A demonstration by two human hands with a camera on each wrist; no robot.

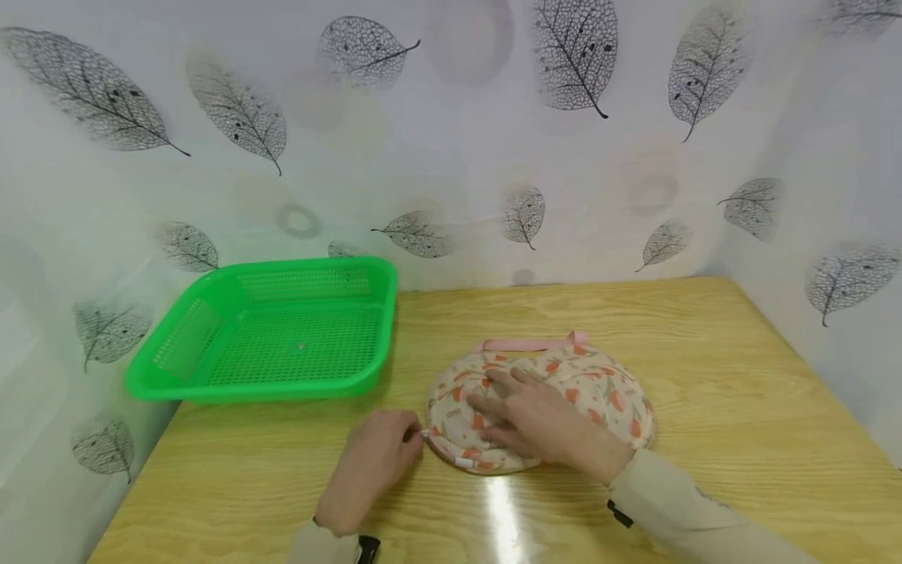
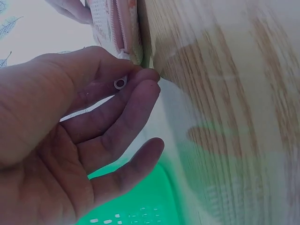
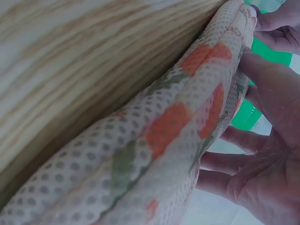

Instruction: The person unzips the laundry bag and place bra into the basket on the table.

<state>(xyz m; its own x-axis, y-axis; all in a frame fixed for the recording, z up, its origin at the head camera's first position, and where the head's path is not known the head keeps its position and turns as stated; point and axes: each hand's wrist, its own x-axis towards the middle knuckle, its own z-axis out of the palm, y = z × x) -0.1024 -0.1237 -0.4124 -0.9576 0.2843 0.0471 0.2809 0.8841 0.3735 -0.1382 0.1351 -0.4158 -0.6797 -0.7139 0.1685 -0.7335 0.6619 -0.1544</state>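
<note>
A flat, rounded mesh zip bag [image 1: 613,399] printed with orange flowers and green leaves lies on the wooden table, a pink strap [image 1: 528,344] along its far edge. At its near left edge my left hand [image 1: 373,462] pinches the zipper pull [image 2: 120,83] between thumb and index finger. The pink zipper [image 2: 119,28] runs along the bag's side and looks closed where it shows. My right hand [image 1: 532,415] rests on top of the bag with its fingers spread, touching the fabric. In the right wrist view the bag's mesh side [image 3: 164,126] bulges in folds.
A green plastic basket [image 1: 282,389] with perforated sides stands at the back left of the table [image 1: 740,439]. Leaf-printed white sheeting [image 1: 458,157] rises behind the table and at both sides.
</note>
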